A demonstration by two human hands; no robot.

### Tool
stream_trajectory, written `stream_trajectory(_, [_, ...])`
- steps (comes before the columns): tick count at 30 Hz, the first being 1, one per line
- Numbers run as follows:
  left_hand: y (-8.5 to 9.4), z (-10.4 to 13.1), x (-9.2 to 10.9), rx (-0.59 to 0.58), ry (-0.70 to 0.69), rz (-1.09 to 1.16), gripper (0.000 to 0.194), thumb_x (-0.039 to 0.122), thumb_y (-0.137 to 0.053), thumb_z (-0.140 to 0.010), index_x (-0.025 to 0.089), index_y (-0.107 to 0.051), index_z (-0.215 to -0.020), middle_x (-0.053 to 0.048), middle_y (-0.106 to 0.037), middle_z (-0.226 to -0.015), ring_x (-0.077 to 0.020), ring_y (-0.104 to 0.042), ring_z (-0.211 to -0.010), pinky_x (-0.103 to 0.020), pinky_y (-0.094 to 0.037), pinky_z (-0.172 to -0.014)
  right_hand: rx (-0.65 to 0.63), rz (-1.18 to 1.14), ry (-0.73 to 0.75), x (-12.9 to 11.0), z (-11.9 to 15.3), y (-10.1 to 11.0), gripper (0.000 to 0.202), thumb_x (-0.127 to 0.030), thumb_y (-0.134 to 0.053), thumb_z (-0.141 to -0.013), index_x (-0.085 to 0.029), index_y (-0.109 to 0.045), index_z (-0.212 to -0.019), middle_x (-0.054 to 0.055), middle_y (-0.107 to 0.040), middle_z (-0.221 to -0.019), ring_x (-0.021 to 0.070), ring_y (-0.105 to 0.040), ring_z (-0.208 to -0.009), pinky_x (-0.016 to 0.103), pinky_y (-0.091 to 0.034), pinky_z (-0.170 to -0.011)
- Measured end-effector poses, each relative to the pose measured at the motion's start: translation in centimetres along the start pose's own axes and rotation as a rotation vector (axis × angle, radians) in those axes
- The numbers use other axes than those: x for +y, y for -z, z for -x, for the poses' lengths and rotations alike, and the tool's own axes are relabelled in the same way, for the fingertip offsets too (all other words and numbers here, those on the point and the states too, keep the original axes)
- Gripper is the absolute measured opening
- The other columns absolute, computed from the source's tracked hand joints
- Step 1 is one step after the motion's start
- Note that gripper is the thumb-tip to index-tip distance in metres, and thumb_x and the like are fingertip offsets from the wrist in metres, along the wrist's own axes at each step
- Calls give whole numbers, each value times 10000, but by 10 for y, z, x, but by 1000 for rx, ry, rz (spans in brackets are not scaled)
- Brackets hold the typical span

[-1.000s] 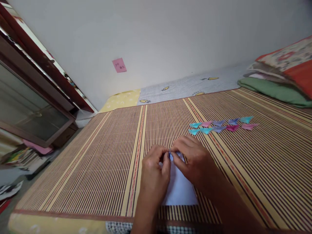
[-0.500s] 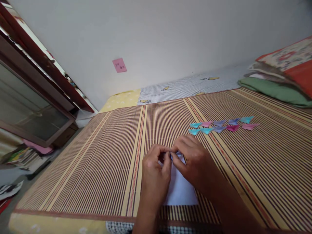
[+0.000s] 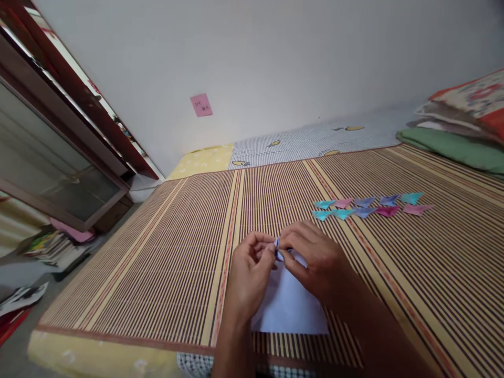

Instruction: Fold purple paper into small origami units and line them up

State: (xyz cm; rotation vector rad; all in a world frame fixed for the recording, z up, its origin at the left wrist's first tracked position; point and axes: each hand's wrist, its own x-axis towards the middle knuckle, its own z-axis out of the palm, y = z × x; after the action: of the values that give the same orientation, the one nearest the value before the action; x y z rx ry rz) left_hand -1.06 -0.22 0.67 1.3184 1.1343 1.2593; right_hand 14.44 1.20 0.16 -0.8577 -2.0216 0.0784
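Above a white sheet of paper [image 3: 293, 310], both hands meet at their fingertips around a small bluish-purple folded paper [image 3: 279, 256]. My left hand [image 3: 250, 275] pinches its left side between thumb and fingers. From the right, my right hand [image 3: 317, 260] pinches the same piece. Most of the folded paper is hidden by the fingers. Beyond my right hand, two rows of small folded paper pieces [image 3: 365, 212] in teal, pink, purple and magenta lie on the striped mat [image 3: 169, 262].
A white wall [image 3: 275, 63] with a pink note [image 3: 201, 105] stands behind the mat. Pillows [image 3: 478, 100] and a green folded cloth [image 3: 449, 147] are stacked at the right. To the left are a glass-panelled cabinet door [image 3: 59, 163] and a pile of books [image 3: 53, 247].
The fingertips have shifted slightly on the folded paper, and more of its bluish edge shows. More of the white sheet is visible between the hands. The whole view has moved a little.
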Motion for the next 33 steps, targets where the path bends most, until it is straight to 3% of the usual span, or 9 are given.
stream_trajectory(4, [-4,0,-3,71,19,62,147,290,-681,-885,185,-582,-856,18,-636,-705,-111,-603,-608,-228,-505,-584,4,-31,4,0,0,-3,187,-61,-519,-944,-206,-570,-837,69,-653,-873,227,-592,-860,364,-480,-746])
stream_trajectory(9, [-2,0,-4,48,16,94,171,313,-679,-902,172,-612,-833,9,-629,-729,-114,-618,-628,-241,-543,-612,7,-49,-13,0,2,-3,172,-65,-525,-953,-199,-569,-853,78,-648,-918,230,-599,-893,370,-492,-775])
stream_trajectory(17, [-10,2,-4,139,-72,77,203,329,-634,-957,169,-623,-832,12,-619,-760,-102,-606,-662,-220,-545,-638,88,-116,-109,-2,1,-2,183,-26,-553,-864,-201,-532,-812,64,-619,-909,230,-596,-900,377,-487,-791])
stream_trajectory(24, [-13,3,-3,73,-43,91,108,263,-655,-929,165,-629,-966,-23,-691,-822,-123,-658,-751,-221,-524,-677,110,-125,-152,2,2,-2,173,-31,-540,-865,-192,-540,-800,83,-611,-910,242,-599,-899,395,-488,-795])
stream_trajectory(33, [-17,2,-2,207,3,94,145,259,-705,-849,158,-617,-793,-22,-695,-739,-126,-659,-657,-228,-535,-625,103,-138,-120,3,1,-2,181,-15,-550,-847,-190,-542,-801,77,-613,-946,225,-607,-934,358,-487,-810])
